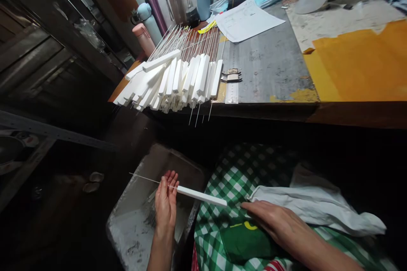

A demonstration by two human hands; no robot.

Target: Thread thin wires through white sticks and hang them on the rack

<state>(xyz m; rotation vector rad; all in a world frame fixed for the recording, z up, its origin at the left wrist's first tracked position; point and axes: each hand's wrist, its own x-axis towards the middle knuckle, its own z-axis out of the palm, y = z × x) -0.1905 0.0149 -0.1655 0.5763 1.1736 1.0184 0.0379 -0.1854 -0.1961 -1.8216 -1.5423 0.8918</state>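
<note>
My left hand (166,202) holds a white bar on a thin wire (200,196) low in front of me, fingers pinched where the wire leaves the bar. The wire sticks out to the left over a grey metal tray (136,228). My right hand (269,218) lies flat on a green checked cloth (232,182) over my lap, its fingertips close to the bar's right end and beside a white cloth (318,207). A pile of several similar white bars on wires (173,80) lies on the table's (270,63) left corner.
Several bottles and flasks (152,17) stand at the table's back left. A paper sheet (244,19), a steel ruler (232,72), a small metal clip (231,75) and a yellow sheet (359,63) lie on the table. A dark shelf frame (47,51) stands left.
</note>
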